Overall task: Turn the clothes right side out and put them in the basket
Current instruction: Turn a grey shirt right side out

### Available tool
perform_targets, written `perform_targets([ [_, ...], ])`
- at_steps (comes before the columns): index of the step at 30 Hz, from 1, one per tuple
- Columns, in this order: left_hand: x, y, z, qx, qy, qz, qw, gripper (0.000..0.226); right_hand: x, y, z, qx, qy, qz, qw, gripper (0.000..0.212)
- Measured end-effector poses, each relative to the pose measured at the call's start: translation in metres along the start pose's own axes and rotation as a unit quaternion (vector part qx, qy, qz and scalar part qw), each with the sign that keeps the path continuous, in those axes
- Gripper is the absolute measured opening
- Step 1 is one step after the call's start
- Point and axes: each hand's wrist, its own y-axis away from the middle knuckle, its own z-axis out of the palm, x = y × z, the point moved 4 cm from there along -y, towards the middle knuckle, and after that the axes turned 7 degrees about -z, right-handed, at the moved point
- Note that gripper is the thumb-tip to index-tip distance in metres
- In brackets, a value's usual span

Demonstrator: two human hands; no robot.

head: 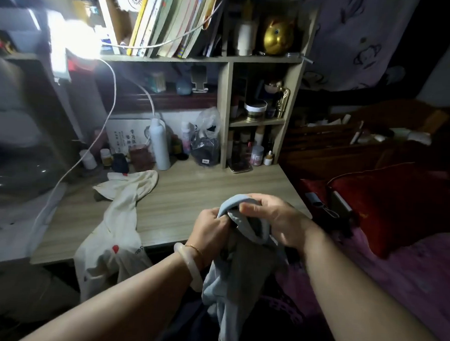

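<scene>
Mid-flip on the blue garment (pixel 242 262): my left hand (pixel 210 228) and right hand (pixel 271 215) both have a closed grip on its opening, held over the worktop (pixel 204 192) edge. Next I'd guess pull the inside through. No basket in sight.

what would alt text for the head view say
Both hands, left hand and right hand, grip a light blue garment at the wooden desk edge. A cream garment drapes over the desk's front, below cluttered shelves.
</scene>
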Motion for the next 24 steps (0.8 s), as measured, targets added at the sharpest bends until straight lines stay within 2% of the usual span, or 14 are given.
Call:
perform_targets([
  [4, 0.010, 0.011, -0.027, 0.008, 0.043, -0.001, 0.999, 0.020, 0.010, -0.002, 0.020, 0.037, 0.123, 0.027, 0.991, 0.028],
  [6, 0.013, 0.014, -0.047, 0.034, 0.025, 0.009, 0.999, 0.019, 0.011, -0.005, 0.020, 0.102, 0.224, 0.046, 0.968, 0.019],
  [7, 0.013, 0.013, -0.057, 0.050, -0.011, 0.017, 0.999, 0.019, 0.009, -0.007, 0.017, 0.146, 0.297, 0.050, 0.942, 0.020],
  [9, 0.015, 0.009, -0.075, 0.080, -0.150, 0.042, 0.985, 0.010, 0.000, -0.009, 0.013, 0.203, 0.426, 0.045, 0.880, 0.025],
  [12, 0.015, 0.013, -0.101, 0.141, -0.370, 0.093, 0.913, 0.016, -0.012, -0.010, 0.025, 0.224, 0.543, 0.018, 0.809, 0.037],
  [15, 0.010, 0.018, -0.117, 0.135, -0.456, 0.134, 0.870, 0.013, -0.014, -0.014, 0.034, 0.235, 0.604, -0.012, 0.761, 0.037],
  [18, 0.006, 0.018, -0.134, 0.131, -0.513, 0.111, 0.841, 0.016, -0.013, -0.019, 0.037, 0.254, 0.623, -0.031, 0.739, 0.036],
  [20, 0.004, 0.017, -0.145, 0.138, -0.528, 0.078, 0.834, 0.012, -0.013, -0.021, 0.036, 0.265, 0.632, -0.040, 0.727, 0.038],
  [22, 0.004, 0.016, -0.155, 0.135, -0.511, 0.051, 0.847, 0.006, -0.013, -0.022, 0.035, 0.270, 0.627, -0.041, 0.729, 0.038],
  [24, 0.004, 0.015, -0.159, 0.119, -0.481, 0.047, 0.867, 0.007, -0.012, -0.023, 0.033, 0.286, 0.591, -0.035, 0.753, 0.034],
])
